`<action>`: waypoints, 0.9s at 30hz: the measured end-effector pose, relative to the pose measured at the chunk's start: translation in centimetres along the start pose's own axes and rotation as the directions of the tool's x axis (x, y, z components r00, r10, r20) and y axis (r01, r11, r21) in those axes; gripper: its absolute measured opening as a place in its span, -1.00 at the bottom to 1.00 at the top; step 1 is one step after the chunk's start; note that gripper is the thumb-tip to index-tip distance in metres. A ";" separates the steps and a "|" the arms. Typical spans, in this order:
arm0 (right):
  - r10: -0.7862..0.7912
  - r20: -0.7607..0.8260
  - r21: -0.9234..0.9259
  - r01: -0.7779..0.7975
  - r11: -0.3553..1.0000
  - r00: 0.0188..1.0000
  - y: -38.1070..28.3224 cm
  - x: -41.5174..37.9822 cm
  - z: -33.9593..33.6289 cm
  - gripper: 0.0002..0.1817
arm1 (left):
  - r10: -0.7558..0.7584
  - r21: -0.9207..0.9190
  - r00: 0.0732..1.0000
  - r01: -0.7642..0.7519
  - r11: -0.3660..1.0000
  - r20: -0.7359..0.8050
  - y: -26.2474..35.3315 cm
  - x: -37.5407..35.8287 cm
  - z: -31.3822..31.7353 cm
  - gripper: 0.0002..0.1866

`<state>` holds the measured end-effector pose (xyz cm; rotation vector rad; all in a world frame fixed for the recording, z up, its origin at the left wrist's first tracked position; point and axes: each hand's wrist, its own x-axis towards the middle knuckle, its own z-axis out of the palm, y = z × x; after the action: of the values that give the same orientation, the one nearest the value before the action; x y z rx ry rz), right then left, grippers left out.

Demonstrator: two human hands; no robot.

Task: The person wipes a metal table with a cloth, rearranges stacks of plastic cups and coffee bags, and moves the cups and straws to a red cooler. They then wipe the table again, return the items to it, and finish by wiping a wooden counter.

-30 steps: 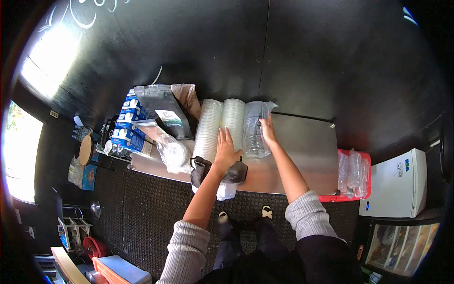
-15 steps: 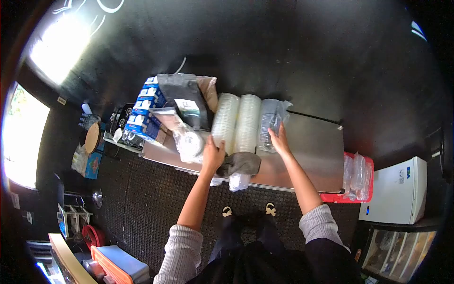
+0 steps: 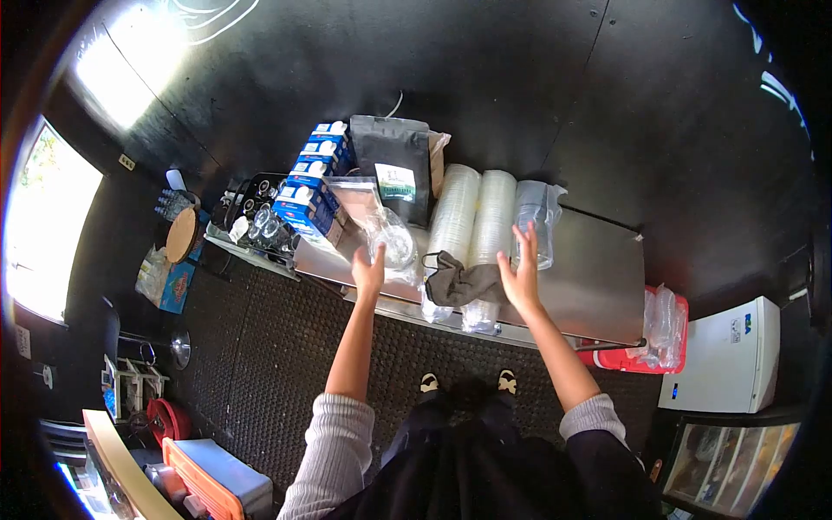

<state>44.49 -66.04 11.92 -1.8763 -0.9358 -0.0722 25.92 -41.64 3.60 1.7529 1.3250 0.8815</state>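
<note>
My left hand (image 3: 368, 272) is open, thumb and fingers apart, at the near left side of a clear plastic bag of round lids (image 3: 397, 246). My right hand (image 3: 522, 279) spreads its fingers beside the near part of two long sleeves of clear plastic cups (image 3: 454, 212), close to a shorter sleeve of dark-looking cups (image 3: 531, 217). Across the near ends of the long sleeves lies a crumpled dark grey cloth (image 3: 459, 281) with a thin loop. Nothing shows in either palm.
Blue-and-white cartons (image 3: 314, 186) and a black pouch (image 3: 392, 160) stand at the back left of the steel counter (image 3: 598, 269). Glasses fill a side tray (image 3: 260, 253). A red crate (image 3: 620, 357) and a white fridge (image 3: 724, 354) are on the right.
My left hand has left the long cup sleeves for the left side of the lid bag. My right hand has come off the short sleeve, its fingers now spread. The view has shifted.
</note>
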 end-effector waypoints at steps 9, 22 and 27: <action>-0.107 0.182 0.038 0.102 0.994 0.978 -4.3 -5.5 0.1 -0.45 | -0.237 0.414 0.936 0.114 0.903 0.259 2.2 1.8 0.8 0.20; -0.148 0.213 0.105 0.128 0.986 0.966 -7.7 -5.4 0.7 -0.47 | -0.085 -0.253 0.908 0.202 0.946 0.410 -4.0 3.1 1.1 0.13; -0.054 0.218 0.259 -0.004 0.966 0.974 -9.0 -4.9 -0.2 -0.32 | 0.139 -0.587 0.868 0.198 0.785 0.478 8.0 -1.5 -7.2 -0.41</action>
<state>35.47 -67.16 16.61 -1.6516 -1.0674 0.2410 23.00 -43.35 13.95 1.2887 0.6056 0.6688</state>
